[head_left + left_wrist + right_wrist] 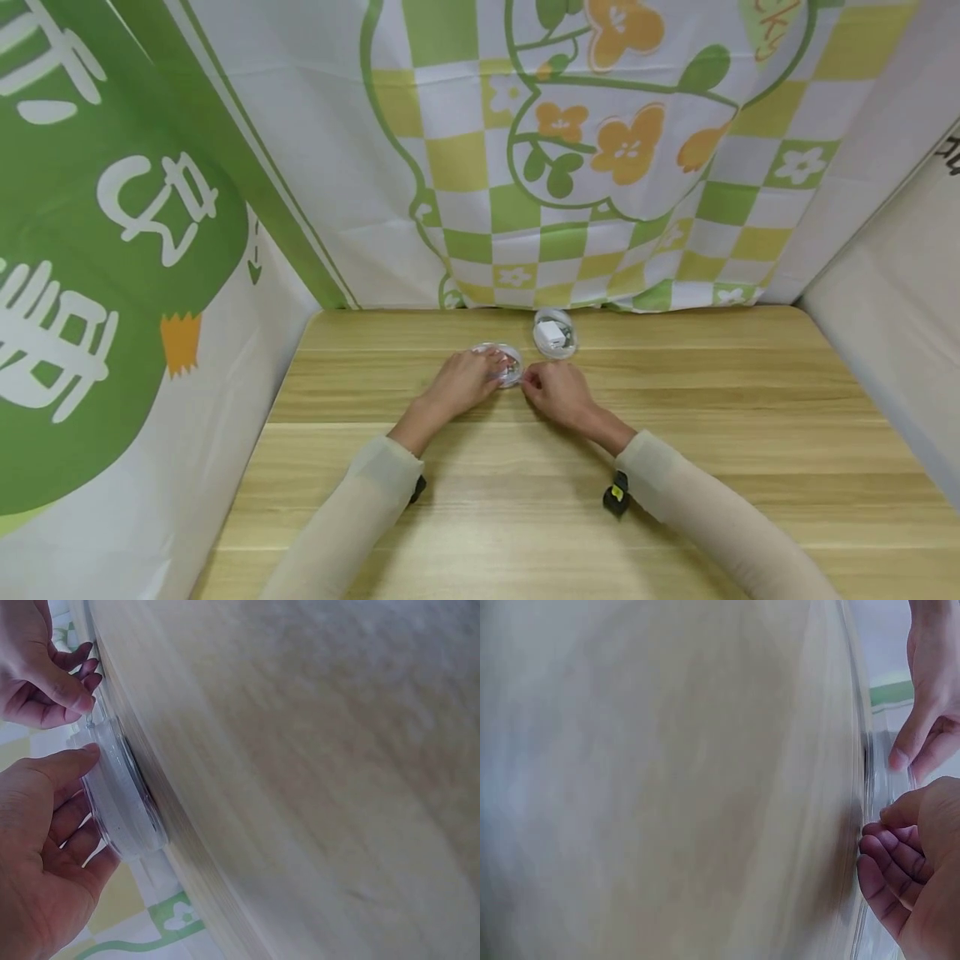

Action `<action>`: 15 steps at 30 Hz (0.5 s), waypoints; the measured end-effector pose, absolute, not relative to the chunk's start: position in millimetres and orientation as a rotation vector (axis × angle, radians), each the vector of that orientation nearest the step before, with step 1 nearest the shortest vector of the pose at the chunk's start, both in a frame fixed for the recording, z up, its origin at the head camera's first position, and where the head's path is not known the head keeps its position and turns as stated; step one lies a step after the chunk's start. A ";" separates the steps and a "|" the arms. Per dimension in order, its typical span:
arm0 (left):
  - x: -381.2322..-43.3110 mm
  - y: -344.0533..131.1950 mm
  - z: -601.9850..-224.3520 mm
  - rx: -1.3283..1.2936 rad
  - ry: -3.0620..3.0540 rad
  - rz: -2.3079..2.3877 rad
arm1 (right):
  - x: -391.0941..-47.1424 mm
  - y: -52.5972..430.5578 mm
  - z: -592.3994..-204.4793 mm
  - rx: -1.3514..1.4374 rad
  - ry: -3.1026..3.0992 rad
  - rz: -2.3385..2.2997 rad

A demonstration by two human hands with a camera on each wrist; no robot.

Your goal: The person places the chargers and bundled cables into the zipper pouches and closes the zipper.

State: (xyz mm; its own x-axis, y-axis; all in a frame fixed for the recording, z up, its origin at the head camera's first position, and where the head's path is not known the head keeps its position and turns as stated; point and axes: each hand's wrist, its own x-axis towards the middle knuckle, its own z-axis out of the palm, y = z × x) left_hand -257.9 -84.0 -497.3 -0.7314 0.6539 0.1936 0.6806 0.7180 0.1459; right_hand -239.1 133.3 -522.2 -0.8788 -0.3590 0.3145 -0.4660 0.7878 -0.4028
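Note:
A round clear plastic case (513,372) lies near the back of the wooden table, its contents mostly covered by fingers. My left hand (463,381) grips it from the left; in the left wrist view the thumb presses one side of the case (124,801) and the other fingers curl behind it. On the opposite side, my right hand (561,392) pinches a thin clear bit at the case's edge between thumb and finger, too small to make out well. The right wrist view has both the right hand (922,847) and left hand (934,690) close together at the case.
Just behind the right hand lies a second round clear case (572,343) with a white plug-like block (551,334) inside. A printed cloth (517,242) hangs along the table's back edge. Wood tabletop (510,517) extends in front of the hands, and a green and white panel stands left.

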 end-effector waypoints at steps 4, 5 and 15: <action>-258.0 -84.7 -497.7 -1.090 -2.786 -0.339 | -243.2 138.7 -522.2 0.594 -2.791 0.725; -258.1 -84.9 -497.7 -1.090 -2.787 -0.344 | -244.5 139.7 -522.3 0.585 -2.792 0.733; -259.1 -83.3 -497.0 -1.071 -2.821 -0.370 | -254.3 143.7 -523.3 0.488 -2.800 0.734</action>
